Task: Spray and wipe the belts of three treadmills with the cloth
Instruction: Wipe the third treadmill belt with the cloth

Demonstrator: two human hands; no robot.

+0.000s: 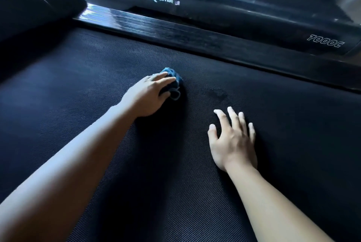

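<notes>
The belt fills the lower frame. In the middle, the left hand holds the cloth down on it. The right hand lies flat on the belt, lower right, apart from the cloth. Behind the belt runs the side rail, and behind that stands another treadmill. Right of the cloth sits what may be a wet spot.
</notes>
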